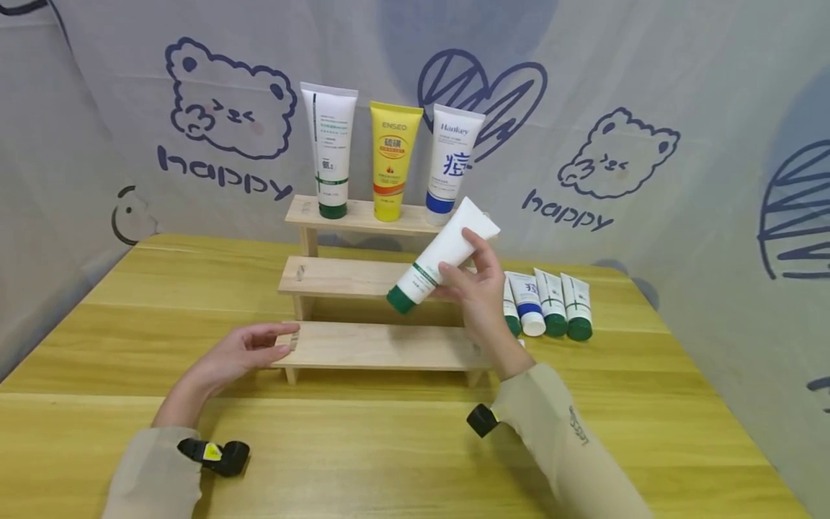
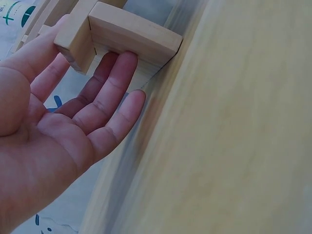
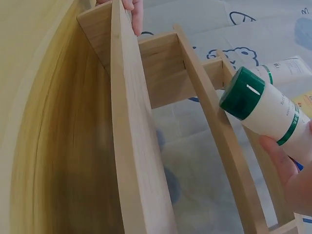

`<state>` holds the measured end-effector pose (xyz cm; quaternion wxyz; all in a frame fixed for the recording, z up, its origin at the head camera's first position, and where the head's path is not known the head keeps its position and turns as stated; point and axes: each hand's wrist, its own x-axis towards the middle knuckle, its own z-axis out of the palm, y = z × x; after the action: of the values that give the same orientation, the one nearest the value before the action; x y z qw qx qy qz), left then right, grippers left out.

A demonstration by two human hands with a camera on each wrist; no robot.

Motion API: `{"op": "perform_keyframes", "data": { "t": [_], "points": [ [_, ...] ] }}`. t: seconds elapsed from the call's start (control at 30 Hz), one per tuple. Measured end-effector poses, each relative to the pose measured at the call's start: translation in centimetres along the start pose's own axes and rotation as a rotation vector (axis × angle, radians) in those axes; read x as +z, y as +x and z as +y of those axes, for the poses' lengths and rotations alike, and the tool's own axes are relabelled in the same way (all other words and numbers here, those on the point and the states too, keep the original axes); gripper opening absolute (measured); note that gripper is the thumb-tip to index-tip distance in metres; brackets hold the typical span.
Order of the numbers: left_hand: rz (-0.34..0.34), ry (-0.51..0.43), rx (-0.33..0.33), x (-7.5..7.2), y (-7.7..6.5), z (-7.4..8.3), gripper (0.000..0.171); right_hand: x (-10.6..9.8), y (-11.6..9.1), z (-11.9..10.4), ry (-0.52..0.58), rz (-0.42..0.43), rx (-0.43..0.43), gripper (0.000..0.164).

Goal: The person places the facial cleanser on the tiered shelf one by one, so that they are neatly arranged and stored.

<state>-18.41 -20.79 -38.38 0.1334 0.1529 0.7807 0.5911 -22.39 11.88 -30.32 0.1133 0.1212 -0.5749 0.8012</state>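
My right hand (image 1: 483,288) pinches a white squeeze tube (image 1: 447,249) with a green cap between thumb and fingers. The tube tilts, cap down to the left, in front of the middle step. In the right wrist view its green cap (image 3: 242,92) shows large. A three-step wooden stand (image 1: 382,346) stands on the table. My left hand (image 1: 236,353) lies at the left end of its lowest step, fingers loosely extended; in the left wrist view the fingers (image 2: 105,100) reach beside and under the board's end. On the top step stand a white green-capped tube (image 1: 332,151), a yellow tube (image 1: 393,158) and a white blue-banded tube (image 1: 454,158).
Several more tubes (image 1: 551,299) lie on the table to the right of the stand, caps toward me. The yellow wood-grain table (image 1: 363,447) extends in front. Behind it hangs a printed cloth (image 1: 363,43) with bears and hearts, close behind the stand.
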Motion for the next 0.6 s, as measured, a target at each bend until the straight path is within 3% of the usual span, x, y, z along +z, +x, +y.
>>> {"op": "perform_keyframes", "data": {
  "t": [0.3,0.6],
  "points": [
    [0.001,0.007,0.0,-0.1,-0.1,0.0,0.048,2.0,1.1,1.1,-0.008,-0.027,-0.131,0.053],
    [0.0,0.011,-0.01,-0.1,-0.1,0.0,0.05,4.3,2.1,1.5,-0.081,-0.084,-0.192,0.049]
  ]
}}
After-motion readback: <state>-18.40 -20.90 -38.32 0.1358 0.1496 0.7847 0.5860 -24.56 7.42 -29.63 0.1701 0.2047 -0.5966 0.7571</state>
